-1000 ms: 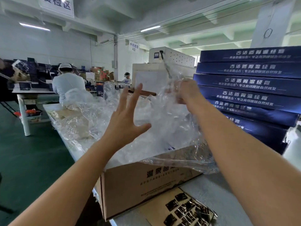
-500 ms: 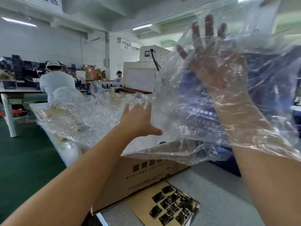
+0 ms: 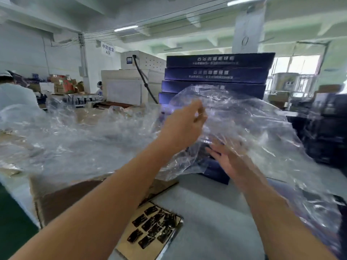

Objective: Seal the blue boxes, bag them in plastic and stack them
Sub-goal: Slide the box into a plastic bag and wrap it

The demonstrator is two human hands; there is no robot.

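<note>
A clear plastic bag (image 3: 259, 128) billows in front of me over the grey table. My left hand (image 3: 185, 126) pinches the bag's upper edge with curled fingers. My right hand (image 3: 228, 160) is inside the bag, fingers straight and spread, the forearm sleeved by the plastic. Behind the bag a tall stack of blue boxes (image 3: 217, 74) with white lettering stands on the table; its lower boxes show only dimly through the film.
A brown carton (image 3: 62, 201) heaped with loose plastic bags (image 3: 75, 139) sits at the left. A card of dark stickers (image 3: 154, 228) lies at the table's front. A white machine (image 3: 131, 87) stands behind. Workers in white are at far left tables.
My right hand has dropped from high up to table height inside the bag. My left hand has gone from spread open to pinching the bag's edge. The blue stack shows again.
</note>
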